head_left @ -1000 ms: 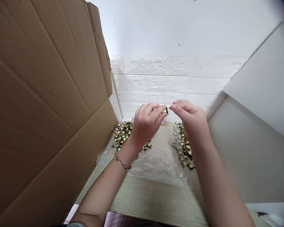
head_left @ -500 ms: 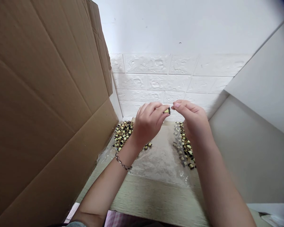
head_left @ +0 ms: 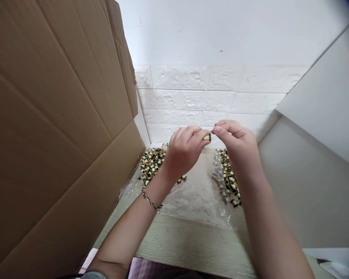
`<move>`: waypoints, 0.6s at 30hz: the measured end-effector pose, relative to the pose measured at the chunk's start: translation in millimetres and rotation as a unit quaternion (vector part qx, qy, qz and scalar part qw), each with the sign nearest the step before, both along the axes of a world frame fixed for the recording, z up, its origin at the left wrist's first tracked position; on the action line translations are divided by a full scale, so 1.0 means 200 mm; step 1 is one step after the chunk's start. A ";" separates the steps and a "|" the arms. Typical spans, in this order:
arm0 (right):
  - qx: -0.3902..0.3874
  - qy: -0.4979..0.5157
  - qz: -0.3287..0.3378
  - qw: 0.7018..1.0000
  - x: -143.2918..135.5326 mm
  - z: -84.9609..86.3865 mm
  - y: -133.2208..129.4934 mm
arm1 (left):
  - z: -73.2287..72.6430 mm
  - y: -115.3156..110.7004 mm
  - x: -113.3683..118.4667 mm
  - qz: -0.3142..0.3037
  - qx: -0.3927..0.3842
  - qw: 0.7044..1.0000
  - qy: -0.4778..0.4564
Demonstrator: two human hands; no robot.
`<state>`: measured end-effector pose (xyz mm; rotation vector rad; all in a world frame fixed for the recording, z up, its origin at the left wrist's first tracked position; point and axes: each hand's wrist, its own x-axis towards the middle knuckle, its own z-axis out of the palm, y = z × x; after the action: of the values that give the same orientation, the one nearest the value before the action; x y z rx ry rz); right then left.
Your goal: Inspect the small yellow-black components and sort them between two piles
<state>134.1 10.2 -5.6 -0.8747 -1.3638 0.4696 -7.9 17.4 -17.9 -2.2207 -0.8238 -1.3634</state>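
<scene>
Between its thumb and fingers, my left hand (head_left: 184, 149) grips a small yellow and black component (head_left: 207, 137) above the plastic sheet. My right hand (head_left: 238, 143) is pinched just to the right of the component's black end; whatever its fingertips hold is too small to make out. A pile of similar yellow and black parts (head_left: 151, 164) lies to the left, partly behind my left wrist. Another pile (head_left: 229, 174) is at the right, partly under clear plastic and partly hidden by my right hand. A few pieces (head_left: 182, 179) lie beside my left wrist.
A clear plastic sheet (head_left: 192, 203) covers part of the pale green wooden table (head_left: 192, 242). Tall cardboard (head_left: 61, 97) stands along the left. A white brick-patterned wall (head_left: 206, 100) is behind, and a grey-white panel (head_left: 314, 186) rises on the right.
My left hand and the component have shifted slightly to the right. The fingertips of my right hand remain beside the component's end.
</scene>
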 end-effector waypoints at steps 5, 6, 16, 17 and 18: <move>0.031 -0.040 -0.040 0.998 0.01 0.00 0.01 | 0.00 0.00 0.00 0.023 -0.016 0.999 0.028; 0.036 -0.047 -0.045 0.997 0.01 0.00 0.01 | 0.00 0.00 0.00 0.029 -0.019 0.999 0.032; 0.088 -0.139 -0.120 0.979 0.00 -0.01 0.03 | 0.01 -0.01 -0.01 0.083 -0.028 0.993 0.078; 0.092 -0.148 -0.127 0.977 0.00 -0.02 0.03 | 0.01 -0.01 -0.01 0.088 -0.028 0.992 0.082; 0.095 -0.157 -0.132 0.974 0.00 -0.02 0.03 | 0.01 -0.01 -0.01 0.093 -0.029 0.992 0.086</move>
<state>134.0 16.8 -8.9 -0.9807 -1.5218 -0.0078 -9.5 15.3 -16.4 -2.2048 -0.9891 -1.0597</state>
